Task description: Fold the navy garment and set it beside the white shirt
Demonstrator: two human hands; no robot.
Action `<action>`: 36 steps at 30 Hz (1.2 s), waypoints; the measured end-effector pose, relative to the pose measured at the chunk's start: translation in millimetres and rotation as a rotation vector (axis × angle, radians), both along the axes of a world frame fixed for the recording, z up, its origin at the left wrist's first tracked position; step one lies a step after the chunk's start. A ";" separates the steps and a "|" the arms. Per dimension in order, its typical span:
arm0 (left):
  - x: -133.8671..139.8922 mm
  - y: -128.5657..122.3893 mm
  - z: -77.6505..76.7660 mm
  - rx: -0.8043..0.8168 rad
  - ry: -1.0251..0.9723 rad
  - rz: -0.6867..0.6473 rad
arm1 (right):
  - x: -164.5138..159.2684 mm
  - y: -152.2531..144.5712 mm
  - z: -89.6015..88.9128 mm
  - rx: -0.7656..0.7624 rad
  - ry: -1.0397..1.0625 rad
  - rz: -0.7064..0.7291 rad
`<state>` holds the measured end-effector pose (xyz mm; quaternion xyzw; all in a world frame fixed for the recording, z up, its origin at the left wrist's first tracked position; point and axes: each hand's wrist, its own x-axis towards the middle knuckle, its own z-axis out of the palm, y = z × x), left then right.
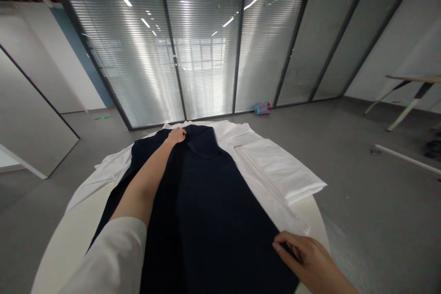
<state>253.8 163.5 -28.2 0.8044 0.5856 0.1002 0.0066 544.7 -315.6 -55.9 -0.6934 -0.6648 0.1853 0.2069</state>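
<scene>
A dark navy garment with a collar (220, 193) lies spread over a round table (65, 243), its near end running out of the bottom of the view. My left arm reaches across it, and my left hand (177, 135) is closed on the cloth beside the collar at the far end. At the lower right, my right hand (308, 255) pinches the garment's right edge between thumb and fingers. White cloth (227, 133) lies under and around the navy one, with a folded white piece (279, 165) to its right.
Beyond the table stands a glass partition with blinds (203, 69). A purple and blue object (262, 109) lies on the floor at its foot. At the right are a desk (413, 79) and a pale metal bar (406, 157). A white panel (31, 115) stands at the left.
</scene>
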 end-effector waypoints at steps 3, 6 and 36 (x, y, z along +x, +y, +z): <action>-2.2 -2.9 0.7 -0.031 -0.013 -0.020 | -0.4 -0.5 -2.2 0.015 0.019 0.003; -1.2 -18.0 6.0 0.002 -0.053 -0.024 | 1.5 0.0 -3.9 0.004 0.040 0.003; -18.3 -426.1 19.2 0.353 -0.021 -0.922 | -69.7 347.4 86.3 -0.112 0.077 -0.103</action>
